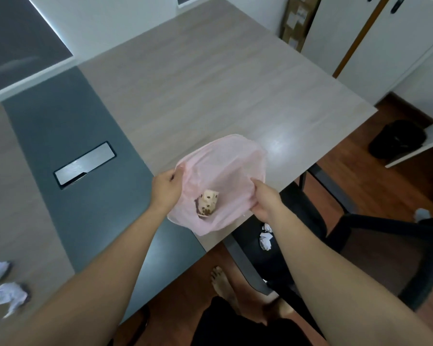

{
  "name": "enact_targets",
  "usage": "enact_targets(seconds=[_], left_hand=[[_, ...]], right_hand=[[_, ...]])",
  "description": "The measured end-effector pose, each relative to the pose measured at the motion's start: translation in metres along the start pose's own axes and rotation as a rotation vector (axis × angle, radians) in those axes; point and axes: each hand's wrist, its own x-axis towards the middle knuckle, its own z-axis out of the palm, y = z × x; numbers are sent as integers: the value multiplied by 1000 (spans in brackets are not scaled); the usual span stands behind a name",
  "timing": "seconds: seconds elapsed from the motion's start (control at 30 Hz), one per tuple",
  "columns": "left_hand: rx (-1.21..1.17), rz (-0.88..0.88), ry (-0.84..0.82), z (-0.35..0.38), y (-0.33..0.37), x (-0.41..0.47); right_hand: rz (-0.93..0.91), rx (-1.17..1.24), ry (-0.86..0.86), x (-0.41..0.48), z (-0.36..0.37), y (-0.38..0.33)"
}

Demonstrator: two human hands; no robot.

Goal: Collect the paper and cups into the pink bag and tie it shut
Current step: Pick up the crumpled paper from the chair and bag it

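Note:
A thin pink bag (pixel 225 168) is held wide open over the near right corner of the table (pixel 210 83). My left hand (pixel 166 188) grips its left rim and my right hand (pixel 265 198) grips its right rim. Through the plastic a crushed paper cup (pixel 208 203) with brown spots lies at the bottom. Two crumpled white paper balls (pixel 266 238) rest on the seat of a black chair (pixel 360 245) just below my right forearm. Crumpled paper pieces (pixel 6 294) lie on the table at the far left edge of view.
A dark grey strip with a metal cable hatch (pixel 85 164) runs down the table's middle. A black bin (pixel 396 138) stands on the wooden floor at right, next to white cabinets. Another white scrap (pixel 422 214) lies on the floor. My bare feet show below.

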Motion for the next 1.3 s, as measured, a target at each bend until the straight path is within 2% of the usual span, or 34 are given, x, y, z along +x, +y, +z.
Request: enact_targets(seconds=[0.17,0.33,0.43,0.6,0.7,0.8,0.9,1.0,1.07,1.13,1.3], left_hand=[[-216,-169,-25,6,2,-47],[-271,-268,-122,31,-12,-96],[-287,-288,-125,45,-16,-125],[-376,-338,-46,63,-21,-171],[-458,-413,27,71,-15,-203],[-541,-487,154,76,-6,-234],[-576,-526,244,85,-3,-267],[-611,-546,296,94,-3,-296],[-633,-570,329,100,-3,-313],[-636,-582,357,105,-4,-329],[-638,-595,376,119,-3,-350]], right_hand=[[-129,-115,60,-26,-49,-17],[-185,-229,83,-55,-97,-26],[-172,-269,84,-62,-125,-17],[-168,-460,-20,-74,-162,20],[-157,-517,-153,-77,-183,38],[-203,-881,-332,-78,-204,51],[-138,-1249,-499,-65,-230,80],[38,-1690,-548,-41,-255,120],[107,-1906,-511,-36,-268,140],[100,-1990,-505,-34,-272,148],[78,-2027,-545,-15,-287,153]])
